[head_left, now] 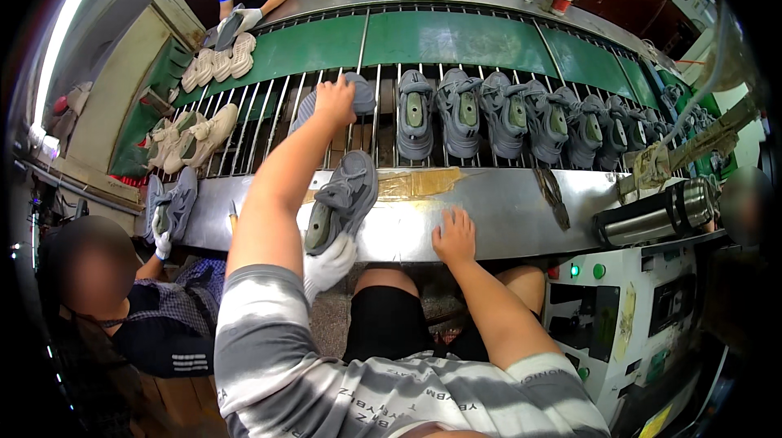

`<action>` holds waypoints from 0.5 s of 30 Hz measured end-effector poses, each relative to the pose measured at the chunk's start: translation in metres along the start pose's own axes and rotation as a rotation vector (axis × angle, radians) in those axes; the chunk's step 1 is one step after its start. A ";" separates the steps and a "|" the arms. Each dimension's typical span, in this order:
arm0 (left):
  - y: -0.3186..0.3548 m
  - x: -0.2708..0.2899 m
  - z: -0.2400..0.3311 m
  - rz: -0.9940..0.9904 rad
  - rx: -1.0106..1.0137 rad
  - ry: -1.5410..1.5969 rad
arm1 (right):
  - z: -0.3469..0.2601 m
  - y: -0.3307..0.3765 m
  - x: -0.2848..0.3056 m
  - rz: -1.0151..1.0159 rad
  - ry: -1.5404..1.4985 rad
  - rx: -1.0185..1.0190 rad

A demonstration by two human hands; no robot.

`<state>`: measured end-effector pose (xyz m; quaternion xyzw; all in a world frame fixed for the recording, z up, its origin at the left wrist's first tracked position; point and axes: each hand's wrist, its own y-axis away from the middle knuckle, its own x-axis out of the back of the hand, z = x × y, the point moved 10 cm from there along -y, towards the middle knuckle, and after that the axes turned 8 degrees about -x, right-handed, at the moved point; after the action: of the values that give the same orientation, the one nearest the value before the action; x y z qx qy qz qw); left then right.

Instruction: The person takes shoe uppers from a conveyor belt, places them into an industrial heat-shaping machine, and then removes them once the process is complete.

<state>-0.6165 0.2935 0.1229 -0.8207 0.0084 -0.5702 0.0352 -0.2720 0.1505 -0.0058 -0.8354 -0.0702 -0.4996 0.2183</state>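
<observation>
My left hand (334, 102) is out over the rollers, its fingers closed around a grey sneaker (363, 94) that is partly hidden under it. On the metal ledge (521, 194) in front of me, my right hand (455, 238) lies with its fingers stretched out, holding nothing. Between my arms, a white-gloved hand (331, 264) of another person grips a second grey sneaker (352, 194) at its heel; that person's arm is hidden behind mine. A row of several laced grey sneakers (461, 112) stands on the rollers to the right of my left hand.
Beige shoes (199, 138) lie on the rollers at left. A green belt (444, 37) runs beyond. A seated person (155, 300) at left holds grey sneakers (173, 202); two people work across the line. A steel flask (656, 212) and a control box (623, 316) are at right.
</observation>
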 end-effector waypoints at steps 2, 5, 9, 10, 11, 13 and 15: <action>0.030 0.064 -0.010 0.015 0.090 0.210 | 0.000 0.004 -0.001 0.002 0.010 0.003; 0.085 0.120 -0.027 0.297 0.189 0.609 | 0.006 0.005 -0.010 0.026 0.041 -0.002; 0.171 0.120 -0.035 0.536 0.278 1.214 | 0.010 0.003 -0.022 -0.108 -0.025 -0.055; 0.195 0.107 -0.018 0.521 0.363 1.513 | 0.017 0.003 -0.026 -0.164 -0.223 -0.120; 0.216 0.094 -0.006 0.597 0.407 1.658 | 0.025 0.003 -0.034 -0.220 -0.417 -0.185; 0.244 0.079 0.065 0.354 0.470 2.049 | 0.047 0.003 -0.073 -0.430 -1.254 -0.474; 0.291 0.037 0.167 0.151 0.629 2.853 | -0.045 0.033 0.002 -0.826 -1.872 -0.465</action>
<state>-0.4395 0.0092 0.0798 0.4723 -0.0448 -0.8572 0.2003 -0.2959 0.1014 0.0041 -0.8207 -0.3930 0.3093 -0.2763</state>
